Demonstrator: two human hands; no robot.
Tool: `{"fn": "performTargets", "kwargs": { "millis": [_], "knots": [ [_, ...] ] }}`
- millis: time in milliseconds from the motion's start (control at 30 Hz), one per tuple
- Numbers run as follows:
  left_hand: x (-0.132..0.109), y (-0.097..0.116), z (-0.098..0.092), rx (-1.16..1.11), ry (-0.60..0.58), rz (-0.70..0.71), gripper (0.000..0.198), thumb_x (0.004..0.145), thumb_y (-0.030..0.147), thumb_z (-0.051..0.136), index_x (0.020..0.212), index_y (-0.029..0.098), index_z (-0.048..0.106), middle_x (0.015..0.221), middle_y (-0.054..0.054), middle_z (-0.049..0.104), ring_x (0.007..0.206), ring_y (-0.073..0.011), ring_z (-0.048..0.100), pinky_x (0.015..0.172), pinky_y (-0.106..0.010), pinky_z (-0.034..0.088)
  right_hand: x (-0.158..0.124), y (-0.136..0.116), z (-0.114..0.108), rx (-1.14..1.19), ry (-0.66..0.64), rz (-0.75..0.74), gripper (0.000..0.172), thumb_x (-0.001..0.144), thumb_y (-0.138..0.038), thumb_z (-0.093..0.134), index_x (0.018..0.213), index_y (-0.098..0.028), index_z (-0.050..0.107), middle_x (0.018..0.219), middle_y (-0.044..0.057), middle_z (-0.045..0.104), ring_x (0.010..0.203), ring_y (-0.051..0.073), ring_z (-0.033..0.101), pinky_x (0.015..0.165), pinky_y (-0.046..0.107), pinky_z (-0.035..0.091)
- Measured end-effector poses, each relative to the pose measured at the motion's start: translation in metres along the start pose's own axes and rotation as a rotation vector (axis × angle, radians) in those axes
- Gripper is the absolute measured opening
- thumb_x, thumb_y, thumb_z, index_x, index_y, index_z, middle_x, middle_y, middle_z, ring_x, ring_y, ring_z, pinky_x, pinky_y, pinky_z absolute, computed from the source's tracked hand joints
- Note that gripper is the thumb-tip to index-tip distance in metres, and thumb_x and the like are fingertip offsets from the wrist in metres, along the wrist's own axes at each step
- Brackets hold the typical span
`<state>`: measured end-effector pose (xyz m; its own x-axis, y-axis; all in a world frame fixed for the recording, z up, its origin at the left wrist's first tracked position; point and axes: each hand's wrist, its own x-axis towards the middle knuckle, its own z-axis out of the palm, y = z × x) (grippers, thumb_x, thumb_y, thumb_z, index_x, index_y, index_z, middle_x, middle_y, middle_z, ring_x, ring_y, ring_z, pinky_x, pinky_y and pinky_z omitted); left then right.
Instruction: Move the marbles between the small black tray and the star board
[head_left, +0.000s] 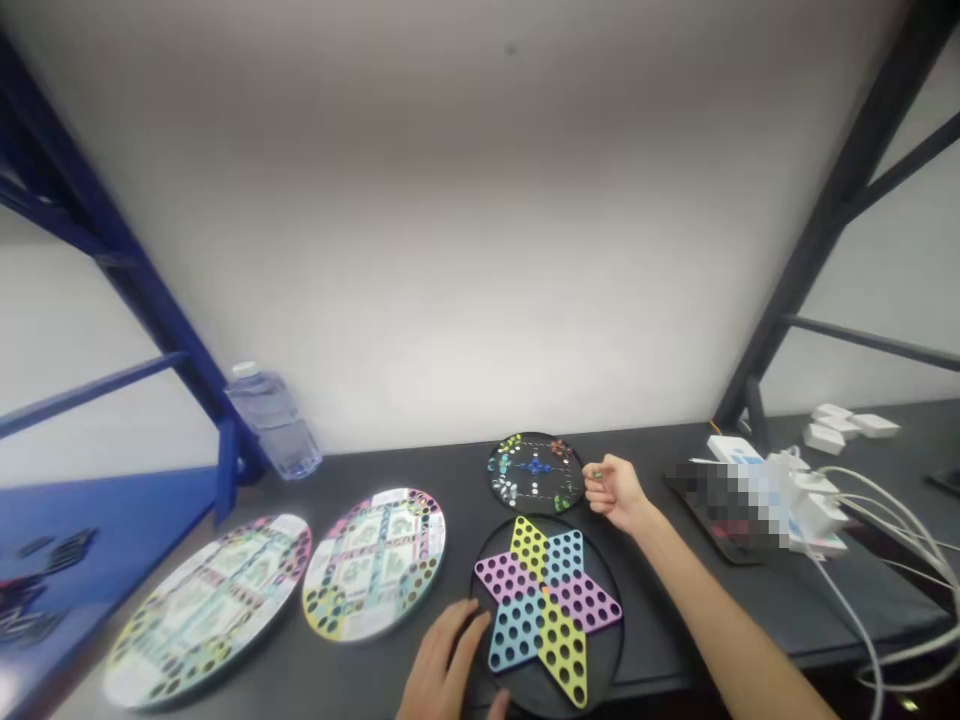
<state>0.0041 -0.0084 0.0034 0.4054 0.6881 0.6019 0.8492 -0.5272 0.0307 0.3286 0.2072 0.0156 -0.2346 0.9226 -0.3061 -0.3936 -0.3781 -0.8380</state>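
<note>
The right hand (615,492) pinches a small green marble (597,474) between thumb and fingertips, just beside the right rim of a round black marble board (535,472) dotted with coloured marbles. The left hand (442,665), fingers apart and holding nothing visible, lies at the near left edge of a star-shaped Chinese checkers board (547,615). Farther left lie a round printed board (373,565) and a second printed board (206,610).
</note>
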Motion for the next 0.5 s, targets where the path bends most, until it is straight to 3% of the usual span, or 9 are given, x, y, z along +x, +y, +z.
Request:
{"fn": "performTargets", "kwargs": {
  "millis": [67,133,233,300,400,500],
  "knots": [
    [-0.001,0.000,0.000,-0.009,-0.006,-0.014,0.058,0.082,0.041,0.066,0.135,0.021,0.054,0.131,-0.012,0.063,0.117,-0.0254,0.064,0.094,-0.032,0.058,0.001,0.004,0.000,0.072,-0.020,0.008,0.026,0.079,-0.040,0.047,0.063,-0.021,0.043,0.049,-0.007,0.035,0.037,0.006,0.016,0.035,0.019,0.011],
    [-0.002,-0.001,0.000,-0.023,-0.007,-0.027,0.054,0.084,0.043,0.064,0.134,0.024,0.056,0.129,-0.010,0.064,0.116,-0.0248,0.065,0.095,-0.032,0.057,0.005,0.009,0.002,-0.027,0.065,-0.054,0.032,0.080,-0.043,0.053,0.061,-0.022,0.038,0.048,-0.008,0.032,0.038,0.006,0.017,0.036,0.019,0.011],
    [-0.003,-0.002,0.002,-0.031,0.016,-0.014,0.047,0.086,0.042,0.062,0.130,0.025,0.059,0.124,-0.009,0.067,0.113,-0.0243,0.066,0.095,-0.032,0.058,0.011,0.012,0.004,-0.521,0.307,-0.273,0.042,0.079,-0.046,0.062,0.056,-0.022,0.036,0.045,-0.007,0.032,0.040,0.008,0.028,0.040,0.021,0.020],
    [-0.003,-0.003,0.003,-0.017,0.027,0.010,0.046,0.086,0.041,0.064,0.129,0.024,0.060,0.122,-0.009,0.068,0.112,-0.0245,0.066,0.094,-0.033,0.058,0.013,0.011,0.007,-0.973,0.415,-0.387,0.042,0.080,-0.046,0.064,0.054,-0.021,0.044,0.050,-0.001,0.047,0.050,0.013,0.047,0.049,0.023,0.033],
    [-0.002,-0.004,0.005,-0.001,0.031,0.063,0.048,0.084,0.039,0.067,0.128,0.021,0.060,0.121,-0.010,0.069,0.114,-0.0246,0.065,0.094,-0.032,0.058,0.011,0.006,0.014,-1.463,0.434,-0.362,0.036,0.085,-0.047,0.061,0.064,-0.017,0.061,0.072,0.012,0.068,0.075,0.025,0.066,0.066,0.030,0.044],
    [-0.003,-0.005,0.006,-0.011,0.036,0.083,0.048,0.084,0.038,0.067,0.128,0.021,0.061,0.120,-0.009,0.069,0.115,-0.0241,0.064,0.095,-0.032,0.058,0.008,0.003,0.025,-1.652,0.411,-0.298,0.039,0.089,-0.049,0.058,0.081,-0.013,0.069,0.091,0.022,0.072,0.089,0.031,0.069,0.076,0.036,0.047]
  ]
}}
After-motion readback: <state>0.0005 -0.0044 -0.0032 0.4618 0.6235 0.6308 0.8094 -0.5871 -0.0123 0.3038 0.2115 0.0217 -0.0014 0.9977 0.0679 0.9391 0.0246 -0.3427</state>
